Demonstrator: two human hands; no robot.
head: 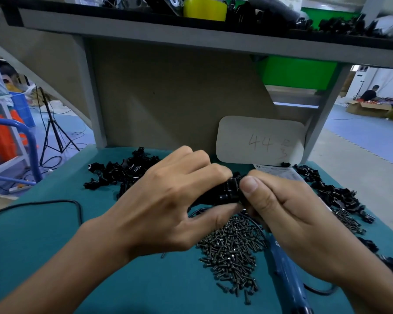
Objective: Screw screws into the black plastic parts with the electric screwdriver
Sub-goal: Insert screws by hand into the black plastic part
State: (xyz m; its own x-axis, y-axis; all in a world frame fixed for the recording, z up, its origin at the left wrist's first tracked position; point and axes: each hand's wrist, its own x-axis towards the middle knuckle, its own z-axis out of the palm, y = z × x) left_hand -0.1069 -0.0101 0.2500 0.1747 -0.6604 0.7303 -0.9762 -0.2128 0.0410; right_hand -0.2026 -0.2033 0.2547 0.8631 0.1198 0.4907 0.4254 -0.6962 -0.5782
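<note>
Blue plastic comes nearest: a blue electric screwdriver [284, 275] lies slantwise on the teal-covered worktable [43, 245], its body running from the bottom edge up under the right wrist. Its front end is hidden beneath the palm, so whether any finger touches it cannot be told. Just to its left spreads a loose pile of small dark metal screws [232, 245], a few strays scattered at the near edge. Above that pile both hands meet on one small black plastic part [225, 191], held clear of the table. The left hand [168, 200] has its fingers curled over the top of the part and its thumb tucked beneath. The right hand [288, 207] pinches the other end, thumb pressed flat on the upper face and the remaining fingers folded under — both grips are closed tight on the piece. A thin black cable [55, 202] loops across the mat at the left. Farther back, a heap of black plastic parts [123, 173] lies behind the left hand, and a second heap of black parts [336, 193] trails along the right side with more screws mixed in. Behind them a pale rounded card marked "44" [259, 139] leans against the beige back panel [168, 98]. Overhead a grey shelf [145, 30] carries a yellow roll of tape [204, 9] among dark clutter, with a green bin [297, 71] under its right end. Beyond the bench stand a black tripod [52, 132] at the left and, far off at the right, a person in dark clothing [370, 92].
</note>
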